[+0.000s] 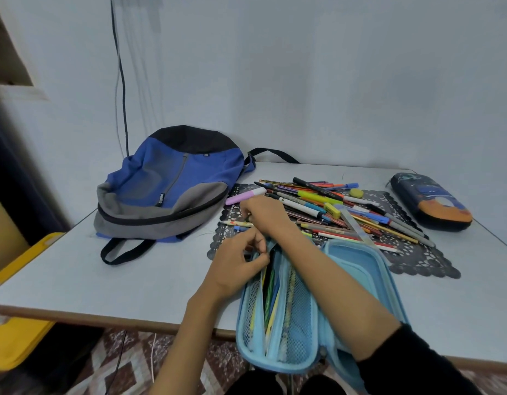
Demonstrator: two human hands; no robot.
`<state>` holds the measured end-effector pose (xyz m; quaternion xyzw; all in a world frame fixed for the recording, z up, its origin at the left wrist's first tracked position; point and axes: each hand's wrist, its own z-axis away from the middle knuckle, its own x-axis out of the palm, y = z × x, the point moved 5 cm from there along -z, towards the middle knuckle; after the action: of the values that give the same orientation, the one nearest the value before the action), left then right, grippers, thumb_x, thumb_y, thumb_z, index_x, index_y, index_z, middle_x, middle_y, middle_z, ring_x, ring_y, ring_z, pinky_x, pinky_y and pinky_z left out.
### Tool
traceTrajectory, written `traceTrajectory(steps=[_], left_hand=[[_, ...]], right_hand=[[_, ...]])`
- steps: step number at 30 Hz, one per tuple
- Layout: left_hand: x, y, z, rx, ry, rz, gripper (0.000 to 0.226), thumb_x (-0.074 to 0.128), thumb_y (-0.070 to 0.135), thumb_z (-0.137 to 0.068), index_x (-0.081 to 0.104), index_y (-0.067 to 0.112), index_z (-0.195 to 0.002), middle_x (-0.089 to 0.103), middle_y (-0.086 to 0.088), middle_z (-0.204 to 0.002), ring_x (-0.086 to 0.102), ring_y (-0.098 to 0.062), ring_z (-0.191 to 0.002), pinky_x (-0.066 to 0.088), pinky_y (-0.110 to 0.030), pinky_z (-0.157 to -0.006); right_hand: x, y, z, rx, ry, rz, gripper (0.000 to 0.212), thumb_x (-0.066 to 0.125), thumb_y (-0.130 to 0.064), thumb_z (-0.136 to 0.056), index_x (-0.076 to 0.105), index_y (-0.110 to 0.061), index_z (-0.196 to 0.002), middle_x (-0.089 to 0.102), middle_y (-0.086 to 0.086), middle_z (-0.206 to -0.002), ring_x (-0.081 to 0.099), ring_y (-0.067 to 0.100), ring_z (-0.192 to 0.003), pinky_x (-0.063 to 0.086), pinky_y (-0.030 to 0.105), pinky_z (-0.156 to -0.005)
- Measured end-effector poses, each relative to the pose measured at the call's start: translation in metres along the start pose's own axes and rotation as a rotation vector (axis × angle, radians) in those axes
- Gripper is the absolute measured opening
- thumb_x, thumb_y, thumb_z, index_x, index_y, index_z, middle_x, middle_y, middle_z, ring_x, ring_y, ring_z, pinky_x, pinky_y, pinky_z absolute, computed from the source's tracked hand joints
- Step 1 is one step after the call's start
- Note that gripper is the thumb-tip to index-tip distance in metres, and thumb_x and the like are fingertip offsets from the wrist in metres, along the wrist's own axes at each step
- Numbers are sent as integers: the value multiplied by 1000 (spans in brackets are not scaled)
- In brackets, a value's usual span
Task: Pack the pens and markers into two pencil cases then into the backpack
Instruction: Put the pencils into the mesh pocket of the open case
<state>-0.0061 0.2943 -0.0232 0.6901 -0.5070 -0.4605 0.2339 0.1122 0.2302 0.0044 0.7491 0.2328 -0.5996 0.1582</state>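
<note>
Fingers of our left hand (pixel 241 260) are curled and pinch the upper edge of the light blue pencil case (pixel 355 263), which lies open at the near edge of the table (pixel 104 275). Our right hand (pixel 261 213) reaches across, back upward, fingers bent down onto the pile of pens and markers (pixel 332 206); we cannot tell if they hold something. Its forearm crosses over the case. The case is a hard shell with mesh pockets and has pencils inside. The pile rests on a black lace-like mat (pixel 417 260). The dark pencil case (pixel 432 201), oval and closed, lies far right. The soft blue-grey backpack (pixel 172 186) lies flat at left.
</note>
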Motion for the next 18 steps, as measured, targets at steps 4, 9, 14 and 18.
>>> traceTrajectory(steps=[4, 9, 14, 18], left_hand=[[-1, 0, 0, -8, 0, -3, 12, 62, 12, -77, 55, 21, -76, 62, 1, -77, 58, -23, -74, 49, -46, -72], [0, 0, 1, -32, 1, 4, 14, 63, 13, -78, 55, 25, -77, 64, 2, -79, 60, -22, -78, 50, -40, -75], [0, -3, 2, -43, 0, 16, 14, 64, 14, -80, 55, 25, -77, 63, 7, -78, 58, -18, -77, 48, -30, -74], [1, -3, 1, -44, 1, 29, 16, 63, 15, -79, 55, 28, -77, 62, 11, -78, 56, -11, -74, 44, -22, -74]], right_hand=[[-13, 5, 7, -25, 139, -235, 17, 49, -7, -89, 58, -20, -96, 64, -4, -88, 54, 12, -72, 41, 32, -64], [-54, 19, 20, 63, 487, -802, 11, 53, -13, -93, 54, -24, -92, 67, -1, -90, 60, 13, -69, 55, 39, -65], [-94, 42, 44, 255, 713, -1255, 17, 56, -6, -93, 54, -16, -107, 69, 12, -84, 57, 14, -57, 54, 30, -54], [-85, 46, 59, 365, 478, -1414, 15, 58, -4, -93, 58, -9, -107, 66, 14, -81, 54, 15, -49, 49, 26, -46]])
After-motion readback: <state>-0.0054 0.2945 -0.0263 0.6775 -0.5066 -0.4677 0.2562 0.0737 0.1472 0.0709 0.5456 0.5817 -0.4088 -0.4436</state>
